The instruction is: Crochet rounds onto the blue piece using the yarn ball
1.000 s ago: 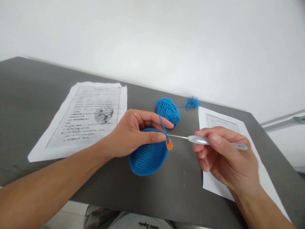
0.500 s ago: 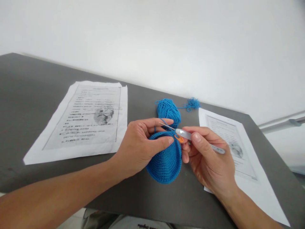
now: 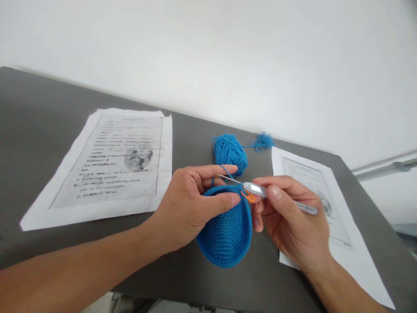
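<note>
A round blue crocheted piece [image 3: 224,230] hangs from my left hand [image 3: 192,202], whose thumb presses its upper rim. Blue yarn passes over the raised left index finger. My right hand [image 3: 296,217] is closed round the grey handle of a crochet hook [image 3: 256,189]. The hook's thin metal tip points left, above the rim and close to the left index finger. An orange stitch marker [image 3: 248,195] sits at the rim's upper right, beside the right fingertips.
Behind the hands lies a ball of blue yarn [image 3: 230,152], with a small tangle of yarn [image 3: 263,141] to its right. Printed sheets lie at the left [image 3: 107,161] and right [image 3: 342,230] of the dark table [image 3: 195,278]. A white wall rises behind.
Both hands, the crocheted piece and the hook are slightly lower, and the right hand is further right. More of the crocheted piece's inside faces the camera.
</note>
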The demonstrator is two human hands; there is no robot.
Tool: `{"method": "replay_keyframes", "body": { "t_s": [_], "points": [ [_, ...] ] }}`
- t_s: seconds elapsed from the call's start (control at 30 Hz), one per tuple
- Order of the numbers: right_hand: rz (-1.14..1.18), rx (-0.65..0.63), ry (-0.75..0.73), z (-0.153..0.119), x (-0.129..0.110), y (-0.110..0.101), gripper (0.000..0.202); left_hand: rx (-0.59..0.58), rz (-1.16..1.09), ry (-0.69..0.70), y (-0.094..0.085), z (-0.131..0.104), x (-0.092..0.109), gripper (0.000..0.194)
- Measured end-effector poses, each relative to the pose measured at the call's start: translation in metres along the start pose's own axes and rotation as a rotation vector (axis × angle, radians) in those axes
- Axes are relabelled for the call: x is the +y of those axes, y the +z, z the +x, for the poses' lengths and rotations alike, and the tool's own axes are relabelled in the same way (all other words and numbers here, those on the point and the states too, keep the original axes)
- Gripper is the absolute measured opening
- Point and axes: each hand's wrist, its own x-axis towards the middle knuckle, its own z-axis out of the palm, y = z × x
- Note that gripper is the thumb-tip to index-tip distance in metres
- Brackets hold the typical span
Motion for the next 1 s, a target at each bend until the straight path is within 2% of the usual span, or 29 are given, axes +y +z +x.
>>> {"method": "replay_keyframes", "body": {
  "t_s": [0.27, 0.4, 0.67, 1.0],
  "points": [
    [-0.063, -0.024, -0.07, -0.001, 0.004, -0.002, 0.011, -0.026, 0.044, 0.018, 0.0, 0.0, -0.001, 0.061],
    [-0.166, -0.052, -0.115, -0.001, -0.002, -0.009, 0.012, -0.025, 0.075, 0.0, -0.001, -0.001, 0.0, 0.062],
    [-0.335, -0.102, -0.234, -0.001, -0.016, -0.024, 0.015, 0.013, 0.152, 0.048, 0.001, -0.001, 0.002, 0.056],
    [-0.495, -0.154, -0.357, -0.003, -0.022, -0.028, 0.023, 0.067, 0.232, 0.091, 0.004, -0.002, 0.002, 0.05]
  ]
}}
